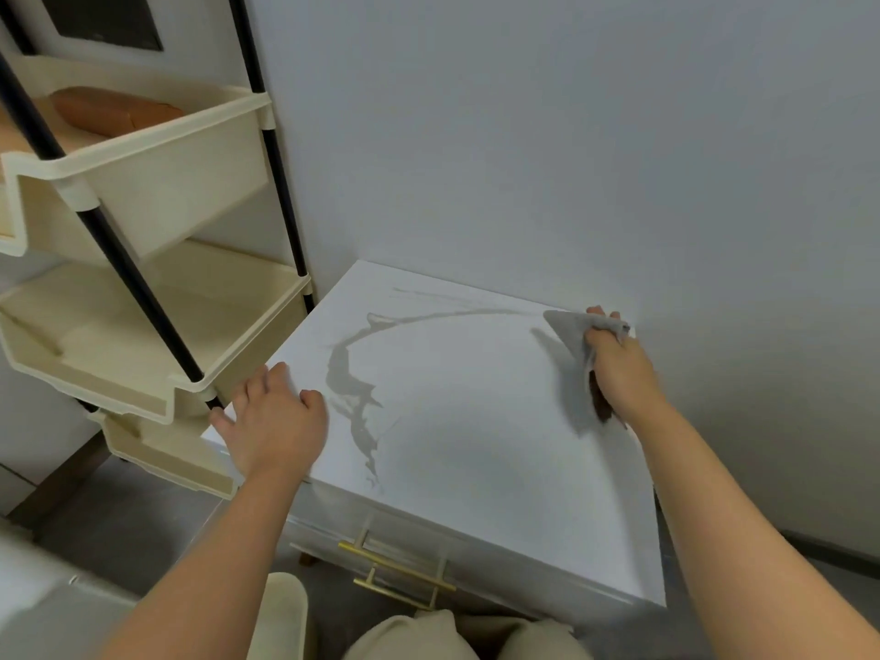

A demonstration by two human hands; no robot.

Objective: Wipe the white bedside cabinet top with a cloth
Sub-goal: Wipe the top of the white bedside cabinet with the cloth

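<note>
The white bedside cabinet top (476, 445) fills the middle of the view. A grey wet streak (347, 373) curves across its left and far part. My right hand (619, 369) grips a grey cloth (569, 340) at the far right corner of the top, near the wall. My left hand (271, 421) rests flat on the top's left edge with fingers spread.
A cream tiered trolley rack (143, 192) with black poles stands close against the cabinet's left side; a brown pouch (114, 111) lies in its upper tray. Gold drawer handles (395, 574) show on the cabinet front. The grey wall (571, 135) rises behind.
</note>
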